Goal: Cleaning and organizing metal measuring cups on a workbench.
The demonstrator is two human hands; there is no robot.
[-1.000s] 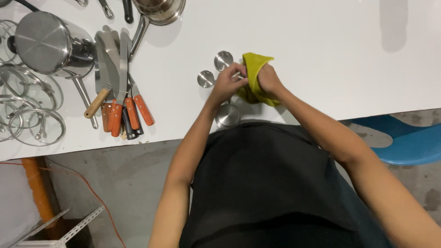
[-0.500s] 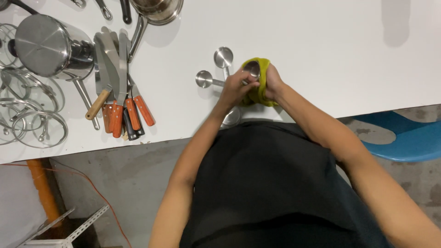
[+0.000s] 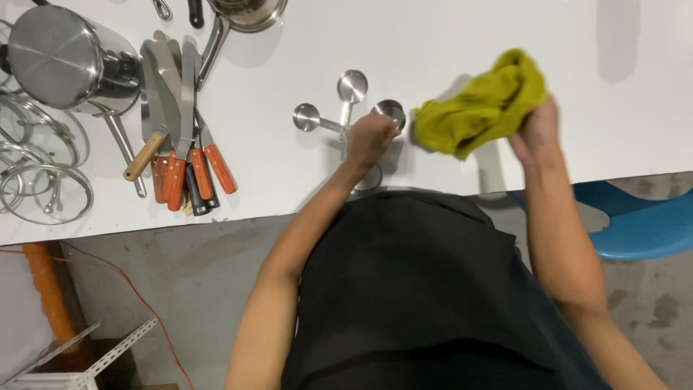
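Cloth (image 3: 482, 108) bunched in right grip (image 3: 535, 128) (left hand (image 3: 369, 137) holds measuring cup (image 3: 390, 111)).

Left hand (image 3: 369, 136) seemingly grips a measuring cup (image 3: 390, 111); right hand (image 3: 535, 128) holds a yellow-green cloth (image 3: 480, 115).

On the desk (image 3: 447, 29), three measuring cups (image 3: 351, 87) lie in a cluster near the front edge. Left of them lies a row of knives (image 3: 184, 159), with a pot (image 3: 68, 61) and lids (image 3: 43, 188) further left. A pan (image 3: 245, 11) sits behind, and a chair (image 3: 642, 224) stands to the right, below the desk edge.
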